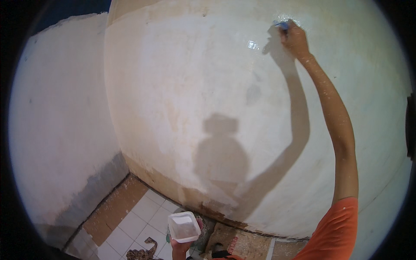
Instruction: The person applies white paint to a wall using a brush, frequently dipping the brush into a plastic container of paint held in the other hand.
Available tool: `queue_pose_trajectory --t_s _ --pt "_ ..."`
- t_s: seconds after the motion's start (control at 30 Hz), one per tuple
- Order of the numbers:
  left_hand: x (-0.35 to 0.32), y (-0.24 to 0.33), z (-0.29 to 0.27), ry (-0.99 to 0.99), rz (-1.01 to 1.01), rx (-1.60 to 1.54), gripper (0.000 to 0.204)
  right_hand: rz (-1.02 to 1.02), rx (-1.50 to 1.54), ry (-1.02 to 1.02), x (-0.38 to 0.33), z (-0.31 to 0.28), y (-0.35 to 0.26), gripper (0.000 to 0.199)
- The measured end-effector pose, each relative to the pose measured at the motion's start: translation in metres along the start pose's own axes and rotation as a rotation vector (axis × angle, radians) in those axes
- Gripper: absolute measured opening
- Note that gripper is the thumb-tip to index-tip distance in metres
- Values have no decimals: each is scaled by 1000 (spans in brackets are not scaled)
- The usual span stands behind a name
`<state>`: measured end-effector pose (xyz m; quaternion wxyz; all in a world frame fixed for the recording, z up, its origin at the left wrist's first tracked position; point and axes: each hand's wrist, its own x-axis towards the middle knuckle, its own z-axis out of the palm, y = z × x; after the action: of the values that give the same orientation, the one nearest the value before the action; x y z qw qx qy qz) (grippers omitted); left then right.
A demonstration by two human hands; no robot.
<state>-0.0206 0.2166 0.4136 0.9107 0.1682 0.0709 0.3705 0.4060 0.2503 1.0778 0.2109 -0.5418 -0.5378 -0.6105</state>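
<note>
High on the pale wall point(173, 78), at the upper right, my right hand point(297, 42) is closed around a small blue brush point(284, 24). The brush meets the wall, and its bristles are hard to make out. Wet, shiny patches show around it and just to its lower left. My right arm is stretched far up in an orange sleeve. Low in the view, my left hand point(180, 247) grips a white square plastic tub point(184, 226) from below. The tub's mouth faces up, and its inside looks whitish; how full it is I cannot tell.
A second wall point(65, 95) meets this one in a corner at the left, with grey along its base. White tiles point(145, 210) and a brown strip point(115, 208) form the floor. A patterned cloth point(141, 253) and a brown printed sack point(242, 242) lie there.
</note>
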Motion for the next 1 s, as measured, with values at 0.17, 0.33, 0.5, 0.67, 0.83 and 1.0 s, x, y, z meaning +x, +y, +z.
queue_pose_trajectory --t_s 0.17,0.33,0.5,0.67,0.83,1.0 --pt "14 -6 35 13 90 -44 62 -329 19 -344 -64 70 -45 10" --pt "34 -41 -5 147 136 -100 64 -134 367 -430 -111 72 -74 8" --pt "35 -34 14 32 461 312 66 -43 141 -261 9 38 0 33" --pt "27 -24 -8 13 155 -14 62 -30 -74 149 131 -10 49 26" --pt "32 -37 0 66 115 35 61 -203 -223 172 148 -12 67 19" --pt "22 -28 -12 71 113 149 60 -363 -24 -94 38 -13 -21 12"
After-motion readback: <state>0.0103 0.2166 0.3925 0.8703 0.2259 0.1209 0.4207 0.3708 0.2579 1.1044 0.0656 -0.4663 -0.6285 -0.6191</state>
